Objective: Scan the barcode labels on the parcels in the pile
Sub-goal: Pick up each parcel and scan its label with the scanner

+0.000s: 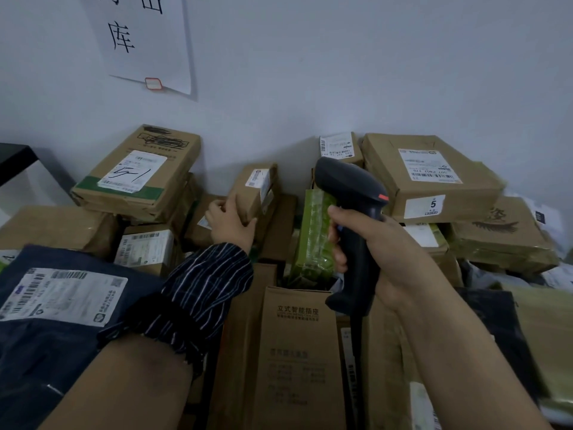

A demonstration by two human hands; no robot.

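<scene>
At far left a blue mailer (46,352) lies label-up, and behind it sits the 5-1 box (136,172). Next, the left hand (228,223) reaches into the heap, its grip closed round the left edge of a small box (248,193) that stands tilted among the others. Its label (259,178) wraps the upper right corner, facing up and to the right. Further right, the right hand (372,243) has its grip wrapped firmly round the handle of the scanner (347,181), whose head is raised just beside the small box but seems aimed past it. The step in hand looks like presenting this parcel for reading. The next move likely calls for swinging the head left onto the label and squeezing the trigger.
</scene>
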